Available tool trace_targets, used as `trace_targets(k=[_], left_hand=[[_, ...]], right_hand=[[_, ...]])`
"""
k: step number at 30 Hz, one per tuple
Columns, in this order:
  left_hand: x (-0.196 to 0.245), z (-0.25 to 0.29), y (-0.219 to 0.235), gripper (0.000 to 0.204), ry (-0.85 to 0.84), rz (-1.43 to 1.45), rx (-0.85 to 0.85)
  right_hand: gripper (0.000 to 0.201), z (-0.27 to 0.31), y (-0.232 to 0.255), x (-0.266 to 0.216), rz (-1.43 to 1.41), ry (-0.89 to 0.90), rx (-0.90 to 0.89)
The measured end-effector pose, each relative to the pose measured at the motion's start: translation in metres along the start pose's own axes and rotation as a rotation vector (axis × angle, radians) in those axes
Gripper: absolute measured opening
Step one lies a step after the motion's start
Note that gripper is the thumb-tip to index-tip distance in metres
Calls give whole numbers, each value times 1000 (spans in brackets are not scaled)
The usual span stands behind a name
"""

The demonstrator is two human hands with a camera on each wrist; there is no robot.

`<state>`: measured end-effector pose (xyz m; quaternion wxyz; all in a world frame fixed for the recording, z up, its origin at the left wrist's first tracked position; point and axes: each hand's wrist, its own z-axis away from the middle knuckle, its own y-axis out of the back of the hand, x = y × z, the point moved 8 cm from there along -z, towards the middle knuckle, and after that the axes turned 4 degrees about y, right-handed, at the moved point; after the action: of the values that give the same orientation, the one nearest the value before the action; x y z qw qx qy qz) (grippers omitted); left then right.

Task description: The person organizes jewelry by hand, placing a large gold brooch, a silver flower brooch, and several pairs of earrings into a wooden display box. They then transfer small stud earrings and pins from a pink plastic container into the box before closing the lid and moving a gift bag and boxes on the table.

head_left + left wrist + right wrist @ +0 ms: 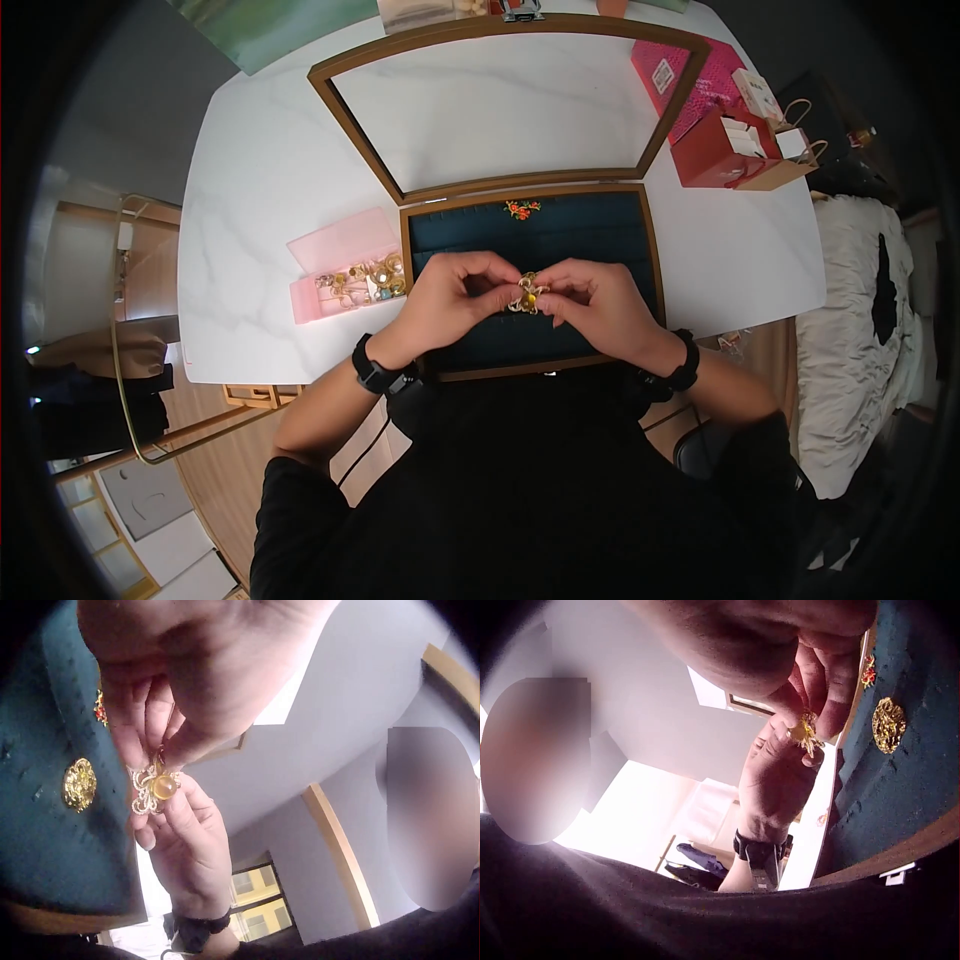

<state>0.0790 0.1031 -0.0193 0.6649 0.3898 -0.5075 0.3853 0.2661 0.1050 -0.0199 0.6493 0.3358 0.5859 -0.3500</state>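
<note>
Between both hands, over the dark teal lining of a wooden display case [657,270], is a gold brooch [529,296] with an amber bead and openwork loops. My left hand [450,300] pinches it from the left with thumb and fingertips. From the other side my right hand [612,308] pinches it too; in the left wrist view the bead faces out between the fingers. A round gold brooch [79,785] lies on the lining below the hands, hidden by them in the head view. Farther back on the lining sits a red and orange brooch [522,210].
The case's glass lid [398,190] stands open behind it. To the left, a pink box [306,300] holds several jewellery pieces, its lid raised. At the back right are a red paper bag [705,155] and a bright pink package [690,75] on the white table [240,220].
</note>
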Motion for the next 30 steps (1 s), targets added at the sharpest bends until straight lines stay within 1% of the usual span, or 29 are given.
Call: trace_targets(k=[2, 4, 10, 12, 14, 17, 20, 22, 23, 24, 25, 27, 30], left_hand=[[-9, -11, 3, 10, 82, -5, -12], [-7, -18, 5, 11, 49, 30, -8], [-17, -21, 8, 10, 74, 4, 7], [-19, -21, 11, 10, 81, -66, 24], [-16, -25, 12, 10, 57, -88, 41], [-11, -39, 17, 10, 22, -146, 68], [-14, -62, 26, 11, 1, -215, 87], [-23, -77, 29, 12, 72, -239, 62], [-26, -82, 29, 10, 70, -236, 66], [-29, -85, 29, 10, 69, -237, 66], [-30, -88, 28, 11, 67, -258, 69], [-33, -91, 26, 11, 67, -279, 72], [-37, -92, 23, 11, 67, -303, 67]], right_hand=[[18, -7, 4, -1, 15, 16, -6], [19, -15, 10, 5, 31, -34, -5], [20, -21, 18, 12, 80, -30, 24], [20, -21, 19, 13, 100, -31, 39], [20, -25, 21, 12, 194, 15, 54], [19, -36, 25, 10, 153, 23, 72], [19, -59, 37, 21, 193, -8, 62], [17, -70, 42, 23, 181, 2, 63], [15, -73, 43, 26, 224, -38, 31], [13, -76, 43, 30, 266, -79, -2], [13, -79, 44, 30, 267, -78, -3], [11, -82, 45, 34, 357, -104, -34], [11, -81, 44, 33, 339, -90, -15]])
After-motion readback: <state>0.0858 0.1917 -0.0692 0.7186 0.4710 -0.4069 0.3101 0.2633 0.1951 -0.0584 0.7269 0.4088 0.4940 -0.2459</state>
